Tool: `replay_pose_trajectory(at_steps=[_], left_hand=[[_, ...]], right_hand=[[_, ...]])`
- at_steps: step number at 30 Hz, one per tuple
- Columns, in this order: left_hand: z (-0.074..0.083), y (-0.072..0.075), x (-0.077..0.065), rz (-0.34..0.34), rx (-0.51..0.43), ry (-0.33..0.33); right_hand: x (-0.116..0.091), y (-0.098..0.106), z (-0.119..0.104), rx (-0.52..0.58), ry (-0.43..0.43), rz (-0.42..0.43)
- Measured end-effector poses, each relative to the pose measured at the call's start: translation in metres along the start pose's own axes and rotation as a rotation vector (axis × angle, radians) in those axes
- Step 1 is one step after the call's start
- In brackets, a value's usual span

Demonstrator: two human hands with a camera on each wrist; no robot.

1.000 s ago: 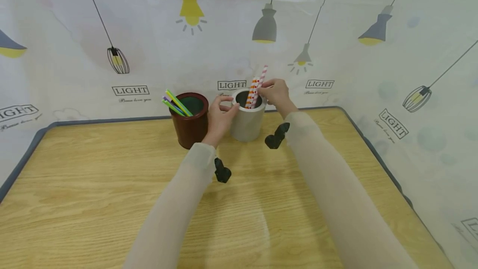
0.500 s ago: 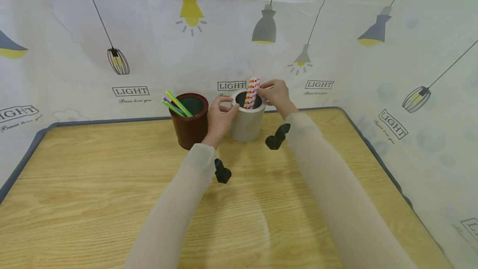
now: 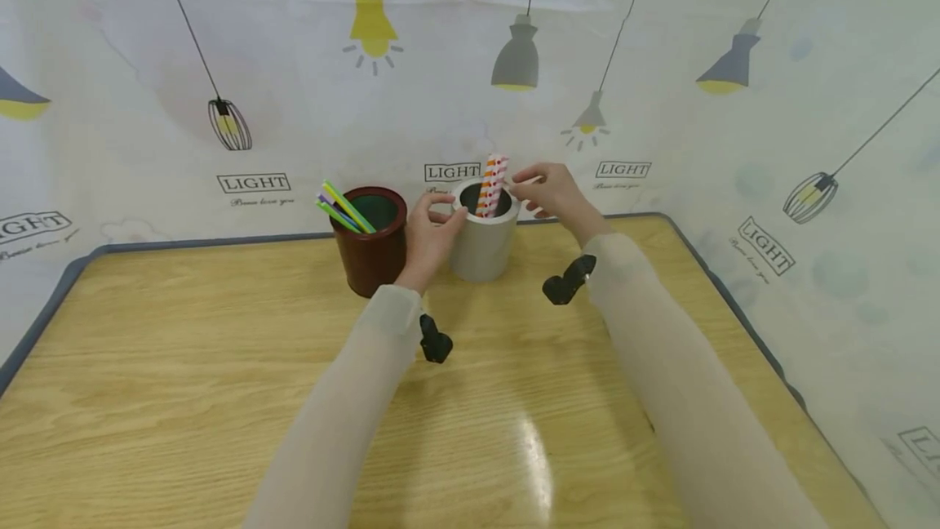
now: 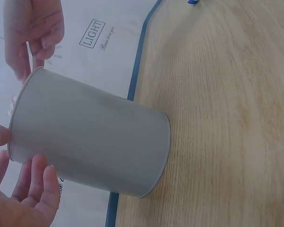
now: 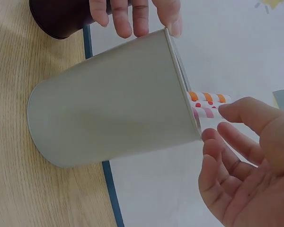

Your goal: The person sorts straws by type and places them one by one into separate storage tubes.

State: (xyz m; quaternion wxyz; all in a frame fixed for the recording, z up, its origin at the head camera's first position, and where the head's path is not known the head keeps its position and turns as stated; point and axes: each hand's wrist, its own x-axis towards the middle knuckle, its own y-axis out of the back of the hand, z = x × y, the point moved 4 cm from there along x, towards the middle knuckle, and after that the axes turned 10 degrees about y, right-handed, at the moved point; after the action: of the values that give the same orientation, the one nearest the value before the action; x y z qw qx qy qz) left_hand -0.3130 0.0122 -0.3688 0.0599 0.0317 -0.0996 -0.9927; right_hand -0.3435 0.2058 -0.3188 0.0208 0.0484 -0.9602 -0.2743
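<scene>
A pale grey cylindrical holder stands upright near the back of the table. Several paper straws, with orange stripes, red dots and pink stripes, lean inside it, their tops above the rim. My left hand holds the holder's left side by the rim, with thumb and fingers spread around it. On the other side my right hand hovers by the rim, just right of the straws. In the right wrist view its fingers are parted and grip nothing; the fingertips are close to the straws.
Left of my left hand stands a dark red-brown cylindrical holder with green, yellow and purple sticks. A lamp-patterned cloth rises behind the wooden table. A blue-and-white striped piece shows at the left wrist view's top edge.
The pink-striped straw stood higher and has dropped level with the others in the grey holder. My right hand has let go and drawn back slightly right, fingers parting. My left hand stays.
</scene>
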Motion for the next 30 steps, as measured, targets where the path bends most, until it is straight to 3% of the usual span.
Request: replay_pose_trajectory(at_steps=[9, 16, 30], left_hand=[[0.000, 0.000, 0.001, 0.010, 0.011, 0.008], [0.000, -0.001, 0.000, 0.010, 0.004, 0.017], [-0.001, -0.001, 0.001, 0.007, 0.009, 0.017]], right_hand=[[-0.022, 0.008, 0.003, -0.046, 0.025, -0.103], [-0.045, 0.017, 0.015, -0.079, 0.096, -0.132], [-0.086, 0.015, 0.052, -0.108, 0.144, -0.155]])
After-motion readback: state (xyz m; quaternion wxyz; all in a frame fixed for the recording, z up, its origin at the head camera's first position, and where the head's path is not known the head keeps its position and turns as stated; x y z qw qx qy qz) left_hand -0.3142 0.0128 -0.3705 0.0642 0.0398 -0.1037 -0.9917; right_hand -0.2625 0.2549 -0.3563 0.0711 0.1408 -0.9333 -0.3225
